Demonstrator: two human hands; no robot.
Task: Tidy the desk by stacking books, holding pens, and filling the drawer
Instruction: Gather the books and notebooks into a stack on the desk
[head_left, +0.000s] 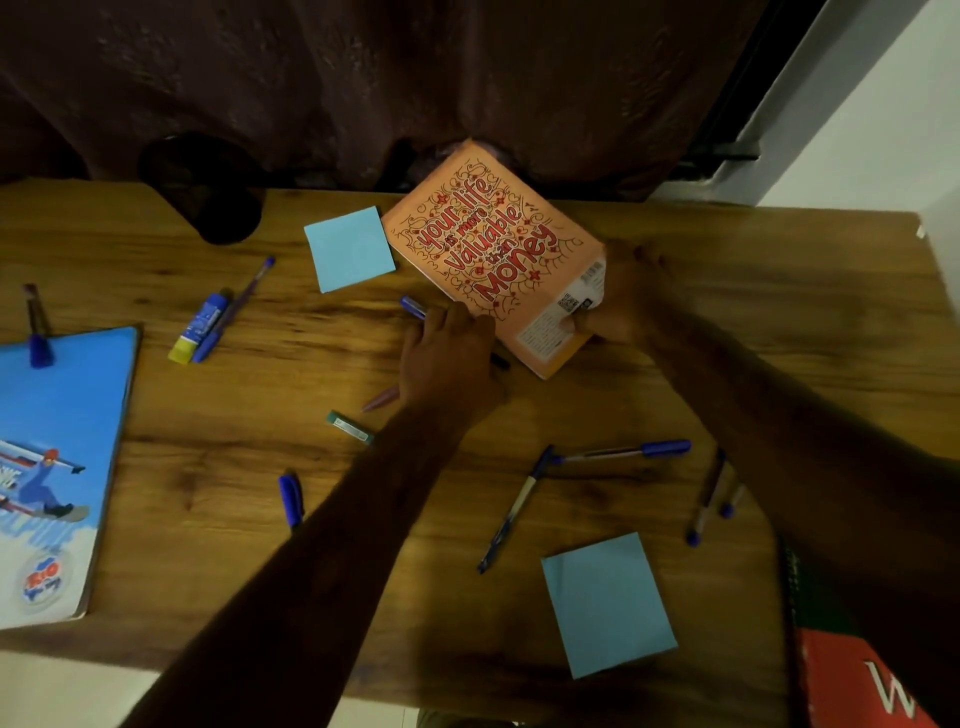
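Note:
An orange book (493, 249) with red lettering is tilted above the wooden desk (260, 395) near its far edge. My right hand (623, 299) grips its near right corner. My left hand (449, 353) touches the book's near left edge, lying over a blue pen (414, 306). A blue notebook (52, 467) lies flat at the left edge. Several blue pens are scattered around: one (623, 452) and another (511, 512) right of centre, one (234, 306) beside a glue stick (200, 327), and one (36, 327) resting on the blue notebook's far edge.
Two blue sticky-note pads lie on the desk, one (349, 248) by the book, one (608, 603) near the front. A dark round holder (208, 187) stands at the back left. A red book (872, 686) shows at the bottom right. A dark curtain hangs behind.

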